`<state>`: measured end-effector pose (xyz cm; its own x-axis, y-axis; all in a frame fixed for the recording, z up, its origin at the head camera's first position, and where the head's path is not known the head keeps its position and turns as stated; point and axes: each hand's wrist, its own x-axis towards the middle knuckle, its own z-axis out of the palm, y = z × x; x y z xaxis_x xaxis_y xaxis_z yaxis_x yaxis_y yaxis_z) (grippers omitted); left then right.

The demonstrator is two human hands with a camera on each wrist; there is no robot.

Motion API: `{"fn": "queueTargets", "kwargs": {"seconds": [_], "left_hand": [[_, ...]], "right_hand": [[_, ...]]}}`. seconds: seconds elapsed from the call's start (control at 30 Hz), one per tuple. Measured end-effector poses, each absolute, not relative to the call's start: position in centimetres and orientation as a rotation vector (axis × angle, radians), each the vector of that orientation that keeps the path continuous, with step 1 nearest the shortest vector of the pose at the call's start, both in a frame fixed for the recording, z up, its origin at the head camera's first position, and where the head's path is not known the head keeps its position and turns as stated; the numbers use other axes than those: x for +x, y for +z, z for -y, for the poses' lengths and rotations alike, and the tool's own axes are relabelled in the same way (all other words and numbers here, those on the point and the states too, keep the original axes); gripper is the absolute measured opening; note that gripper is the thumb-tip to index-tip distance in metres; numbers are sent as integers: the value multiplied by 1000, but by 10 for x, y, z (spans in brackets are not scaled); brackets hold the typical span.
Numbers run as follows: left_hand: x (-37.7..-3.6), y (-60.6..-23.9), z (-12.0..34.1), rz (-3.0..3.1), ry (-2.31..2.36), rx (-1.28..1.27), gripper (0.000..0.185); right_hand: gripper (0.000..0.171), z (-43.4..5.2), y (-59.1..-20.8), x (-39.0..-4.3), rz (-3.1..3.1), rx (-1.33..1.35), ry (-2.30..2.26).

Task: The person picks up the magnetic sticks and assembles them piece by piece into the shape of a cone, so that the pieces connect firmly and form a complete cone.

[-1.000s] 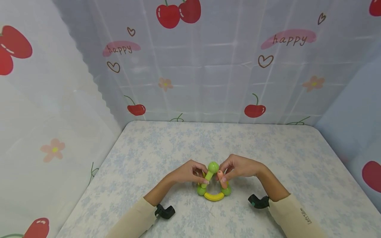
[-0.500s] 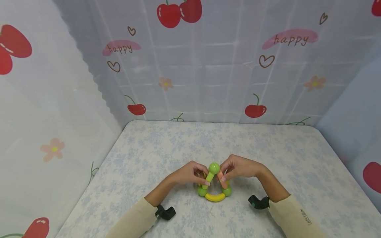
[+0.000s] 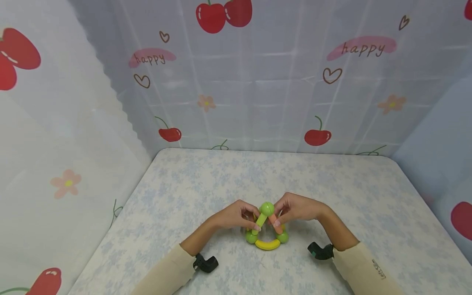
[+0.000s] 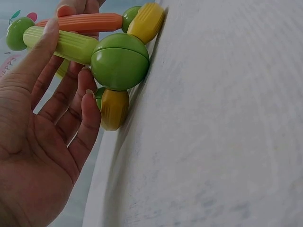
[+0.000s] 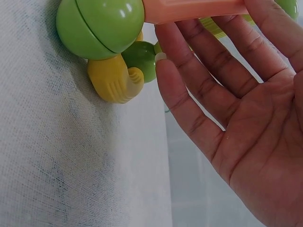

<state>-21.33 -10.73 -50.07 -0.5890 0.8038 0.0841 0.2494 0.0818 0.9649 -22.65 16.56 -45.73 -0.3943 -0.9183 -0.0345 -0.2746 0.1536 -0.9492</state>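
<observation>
A small frame of toy building rods and balls stands on the table. A yellow curved rod [image 3: 267, 245] joins two green balls, the left ball [image 3: 251, 237] and the right ball [image 3: 282, 236], along its near side. My left hand [image 3: 236, 215] pinches a light green rod [image 4: 75, 46] that slants up from the left ball to a top green ball [image 3: 267, 208]. With its thumb and fingers my right hand [image 3: 300, 206] pinches an orange rod [image 5: 194, 10], rising from the right ball to the top ball. More yellow curved pieces show behind, partly hidden by the hands.
The table [image 3: 206, 176] has a pale blue floral cover. Behind it hangs a curtain [image 3: 243, 94] printed with cherries and hearts. Black wrist cameras [image 3: 205, 263] jut from both cream sleeves [image 3: 162, 270].
The orange rod's upper end, apart from the top ball and visible a second ago, now meets that ball. The top ball has shifted slightly right; both hands keep their hold.
</observation>
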Motion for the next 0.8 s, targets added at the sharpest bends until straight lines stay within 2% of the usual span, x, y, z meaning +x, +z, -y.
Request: {"fn": "queueTargets", "kwargs": {"seconds": [0.3, 0.5, 0.8], "left_hand": [[-222, -495, 119, -1940, 1462, 1072, 16], [-242, -470, 152, -2139, 1529, 1061, 18], [-266, -435, 204, -2538, 1487, 886, 15]], "right_hand": [[13, -170, -453, -228, -1818, -1140, -1211], [27, -196, -437, -234, -2002, -1023, -1235], [32, -232, -409, -242, -2416, -874, -1330]]}}
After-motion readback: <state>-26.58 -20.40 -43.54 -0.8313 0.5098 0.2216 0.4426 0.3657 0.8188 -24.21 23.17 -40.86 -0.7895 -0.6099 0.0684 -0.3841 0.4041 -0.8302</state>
